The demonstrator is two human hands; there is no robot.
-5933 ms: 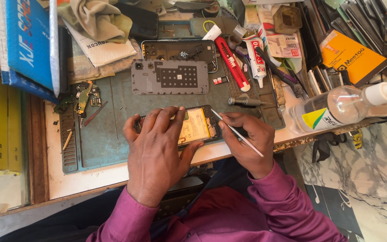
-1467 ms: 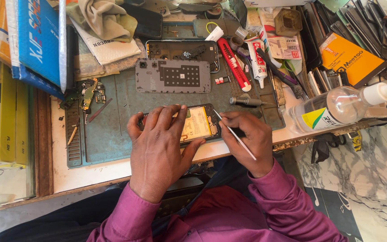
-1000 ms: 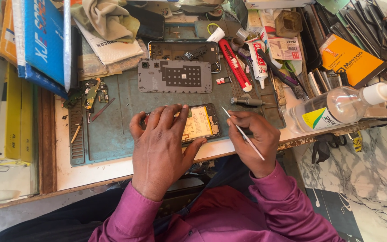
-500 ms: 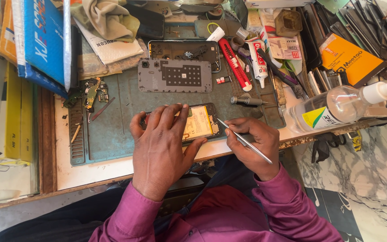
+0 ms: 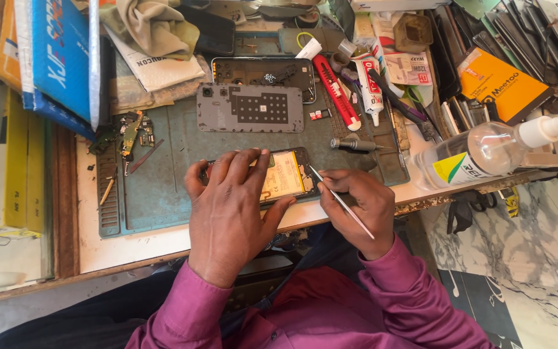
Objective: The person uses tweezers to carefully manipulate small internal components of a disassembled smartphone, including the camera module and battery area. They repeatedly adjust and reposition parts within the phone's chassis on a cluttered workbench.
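Head camera view: an opened black smartphone with a yellow-orange inner panel is seen lying flat on a grey-green rubber work mat, near the front edge of the white tabletop. The left hand is laid flat over the phone's left half, with its fingers spread across the top edge; its grip is wide, pressing down rather than closed around anything. The right hand is placed just beside the phone's right end, and its grip is closed on thin metal tweezers, which are held slanted with the tip touching the phone's right edge.

Further back on the mat, a grey rectangular phone back plate is laid, and behind it a dark phone frame with exposed parts. A small green circuit board is seen near the mat's left corner. To the right, a red and white tube, a small metal screwdriver and a clear plastic spray bottle with a white nozzle, lying on its side, are visible. A blue cardboard box is propped at the left.
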